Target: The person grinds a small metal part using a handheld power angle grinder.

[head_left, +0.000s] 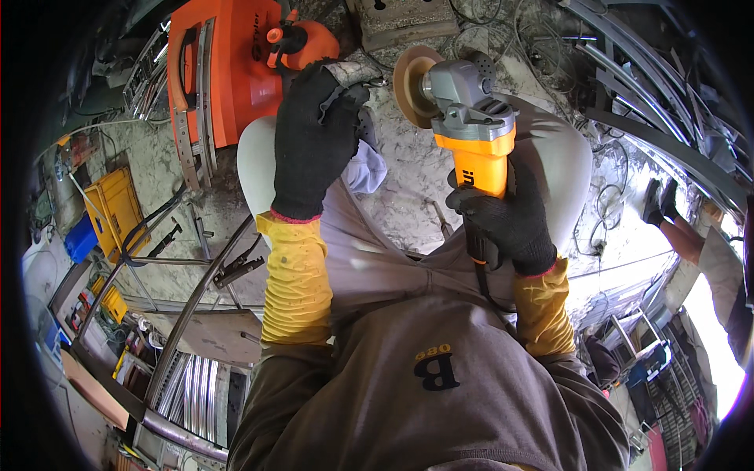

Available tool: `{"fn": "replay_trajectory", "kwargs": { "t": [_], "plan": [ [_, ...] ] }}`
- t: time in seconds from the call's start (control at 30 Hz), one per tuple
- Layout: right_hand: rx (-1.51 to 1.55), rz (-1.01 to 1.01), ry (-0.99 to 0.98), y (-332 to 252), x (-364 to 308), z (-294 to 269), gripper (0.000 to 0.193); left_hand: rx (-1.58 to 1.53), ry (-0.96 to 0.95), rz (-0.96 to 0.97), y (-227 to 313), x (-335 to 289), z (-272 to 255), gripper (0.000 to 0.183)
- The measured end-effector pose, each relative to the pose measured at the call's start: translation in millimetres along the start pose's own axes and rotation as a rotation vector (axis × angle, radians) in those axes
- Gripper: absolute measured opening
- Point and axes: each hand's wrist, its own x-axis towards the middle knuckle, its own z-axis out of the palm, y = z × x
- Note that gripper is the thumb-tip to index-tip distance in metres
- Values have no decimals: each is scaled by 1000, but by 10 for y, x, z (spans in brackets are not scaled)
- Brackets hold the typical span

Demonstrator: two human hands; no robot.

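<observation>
My right hand (510,216), in a black knitted glove, is wrapped round the orange body of an angle grinder (476,161). Its grey head points away from me, and a brown disc (416,86) faces left. At the left, my gloved left hand (318,129) is closed on a greyish-white piece with a narrow metal tip (355,74), held a short gap from the disc. Curled fingers hide much of that piece, so its kind is unclear. The grinder's dark cord (482,281) hangs down beside my right wrist.
An orange case (228,110) stands beyond my left hand, an orange spray bottle (312,45) next to it. Metal strips (652,86) pile up at the far right. Curved metal tubing (177,357) crosses the left. Another person's legs (687,235) show at the right edge. Loose wires lie on the floor.
</observation>
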Motion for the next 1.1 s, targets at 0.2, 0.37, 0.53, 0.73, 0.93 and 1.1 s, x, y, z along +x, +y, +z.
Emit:
{"fn": "replay_trajectory", "kwargs": {
  "t": [0.2, 0.37, 0.53, 0.73, 0.93, 1.1],
  "plan": [
    [16, 26, -12, -20, 5, 15, 43, 47, -4, 40, -8, 9, 21, 17],
    [-80, 2, 15, 16, 23, 23, 62, 116, -30, 62, -49, -4, -9, 19],
    [-122, 22, 5, -4, 18, 2, 69, 106, -39, 58, -60, -6, 5, 20],
    [-144, 29, -11, 1, 29, -8, 71, 59, -24, 34, -90, -20, 10, 22],
    [-183, -14, -20, -23, 38, 5, 69, 29, -51, 14, 3, -6, 2, 17],
    [-30, 1, 8, -18, -19, 20, 53, -231, -48, -298, 204, 5, -75, 18]
  ]
}}
